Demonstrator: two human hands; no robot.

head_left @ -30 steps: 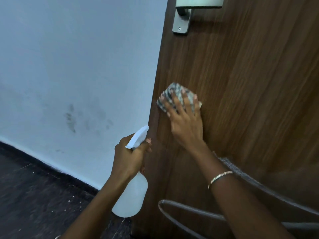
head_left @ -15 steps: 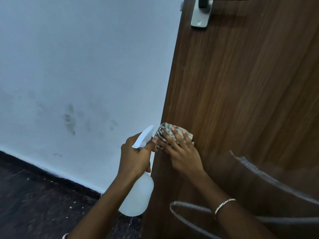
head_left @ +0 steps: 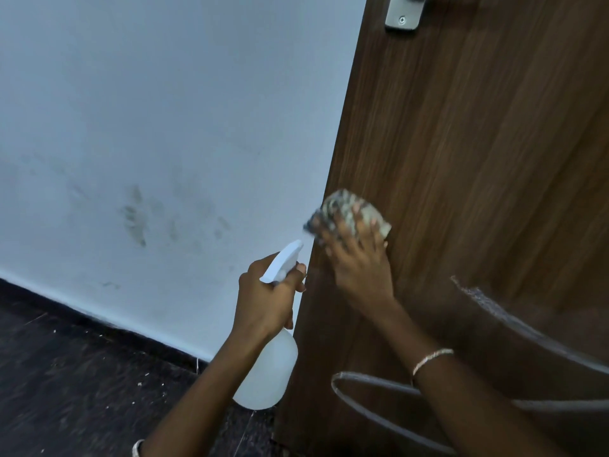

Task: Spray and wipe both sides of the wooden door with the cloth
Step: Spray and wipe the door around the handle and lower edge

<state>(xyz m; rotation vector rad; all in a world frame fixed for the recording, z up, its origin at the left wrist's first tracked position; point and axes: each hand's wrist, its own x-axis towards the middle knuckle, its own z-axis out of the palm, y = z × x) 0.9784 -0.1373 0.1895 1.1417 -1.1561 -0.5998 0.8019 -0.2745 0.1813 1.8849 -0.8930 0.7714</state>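
On wooden door (head_left: 478, 159): right hand (head_left: 359, 268) flat on cloth (head_left: 342, 206), left hand (head_left: 263, 298) grips spray bottle (head_left: 267, 374); mid-wipe, other side probably left.

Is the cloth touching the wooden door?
Touching. The head view shows the right hand with its fingers spread, pressing the patterned cloth flat against the wooden door near its edge, with no gap showing.
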